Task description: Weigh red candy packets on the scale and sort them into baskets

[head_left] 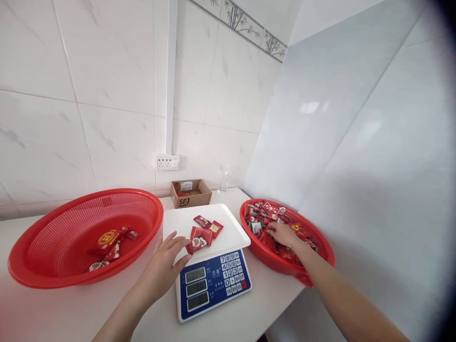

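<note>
My left hand [166, 263] is open, fingers spread, over the front left edge of the scale's white pan [228, 237]. Its fingertips are close to a red snack packet [199, 239]; whether they touch it I cannot tell. Two smaller red packets [215, 228] lie behind that one on the pan. My right hand [281, 233] reaches into the right red basket [285, 268], which is full of mostly red packets [274, 211]. Its fingers are bent and close together among them, tips partly hidden. The scale's blue panel [215, 285] has number keys and three small displays.
A larger red mesh basket [89, 209] at the left holds several red packets [110, 244]. Behind the scale stand a small cardboard box [192, 199] and a clear plastic item [223, 181]. A wall socket [167, 162] is above the white table [156, 313], with walls behind and at right.
</note>
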A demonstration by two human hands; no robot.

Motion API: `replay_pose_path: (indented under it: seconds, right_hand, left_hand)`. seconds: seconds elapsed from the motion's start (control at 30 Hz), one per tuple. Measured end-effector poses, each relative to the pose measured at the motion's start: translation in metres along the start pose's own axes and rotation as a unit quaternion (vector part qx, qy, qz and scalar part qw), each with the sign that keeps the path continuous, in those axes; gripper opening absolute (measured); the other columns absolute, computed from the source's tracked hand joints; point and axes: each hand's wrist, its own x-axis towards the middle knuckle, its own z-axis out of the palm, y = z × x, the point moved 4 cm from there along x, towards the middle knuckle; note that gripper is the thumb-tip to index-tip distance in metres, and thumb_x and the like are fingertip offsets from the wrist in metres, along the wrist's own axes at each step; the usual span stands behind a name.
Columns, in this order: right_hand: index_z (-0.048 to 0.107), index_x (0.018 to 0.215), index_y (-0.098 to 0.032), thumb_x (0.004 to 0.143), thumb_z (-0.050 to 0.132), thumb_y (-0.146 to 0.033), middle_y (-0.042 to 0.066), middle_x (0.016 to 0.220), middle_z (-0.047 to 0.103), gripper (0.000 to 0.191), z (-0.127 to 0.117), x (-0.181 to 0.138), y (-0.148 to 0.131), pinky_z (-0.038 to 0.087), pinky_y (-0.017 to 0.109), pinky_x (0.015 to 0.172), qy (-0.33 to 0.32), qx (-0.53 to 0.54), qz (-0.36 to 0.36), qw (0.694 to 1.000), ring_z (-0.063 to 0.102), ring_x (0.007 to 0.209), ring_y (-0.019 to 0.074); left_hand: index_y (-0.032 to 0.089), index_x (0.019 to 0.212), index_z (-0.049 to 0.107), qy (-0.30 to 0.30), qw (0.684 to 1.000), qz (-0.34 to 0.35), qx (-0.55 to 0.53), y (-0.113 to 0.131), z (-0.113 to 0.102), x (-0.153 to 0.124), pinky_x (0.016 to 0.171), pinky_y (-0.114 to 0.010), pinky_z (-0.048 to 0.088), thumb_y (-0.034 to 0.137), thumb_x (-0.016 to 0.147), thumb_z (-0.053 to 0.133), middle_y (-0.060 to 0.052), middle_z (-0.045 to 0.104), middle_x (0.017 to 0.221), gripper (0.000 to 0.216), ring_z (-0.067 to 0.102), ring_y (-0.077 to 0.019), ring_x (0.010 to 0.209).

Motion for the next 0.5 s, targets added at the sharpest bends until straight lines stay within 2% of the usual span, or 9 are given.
replay_pose_path:
  seconds: [0.27, 0.4, 0.5]
  right_hand:
    - [0.065, 0.074, -0.019, 0.073, 0.052, -0.013, 0.000, 0.074, 0.068, 0.014, 0.005, -0.005, -0.012, 0.040, 0.021, 0.063, -0.027, 0.018, 0.007, 0.999, 0.061, 0.069, 0.0136]
    - [0.065, 0.075, -0.020, 0.073, 0.051, -0.016, 0.003, 0.076, 0.068, 0.014, -0.015, -0.006, -0.010, 0.039, 0.024, 0.063, 0.001, -0.003, 0.034, 0.999, 0.061, 0.073, 0.0170]
    - [0.063, 0.082, -0.022, 0.077, 0.046, -0.020, 0.005, 0.079, 0.067, 0.018, -0.039, -0.006, -0.020, 0.039, 0.027, 0.063, 0.040, -0.016, 0.038, 0.998, 0.061, 0.076, 0.0202]
  left_hand:
    - [0.031, 0.118, 0.054, -0.011, 1.000, 0.001, -0.002, -0.001, 0.001, 0.000, 0.108, -0.058, 0.020, 0.039, 0.089, 0.041, -0.001, 0.055, 0.128, 0.033, 0.032, -0.0277, 0.132]
    - [0.031, 0.118, 0.054, -0.014, 1.000, -0.004, -0.010, 0.001, -0.001, -0.001, 0.107, -0.058, 0.020, 0.037, 0.089, 0.042, -0.002, 0.054, 0.129, 0.033, 0.032, -0.0283, 0.132]
    - [0.030, 0.118, 0.054, -0.012, 1.000, -0.002, -0.014, 0.003, -0.003, -0.002, 0.107, -0.057, 0.020, 0.035, 0.088, 0.044, -0.002, 0.055, 0.128, 0.032, 0.033, -0.0281, 0.131]
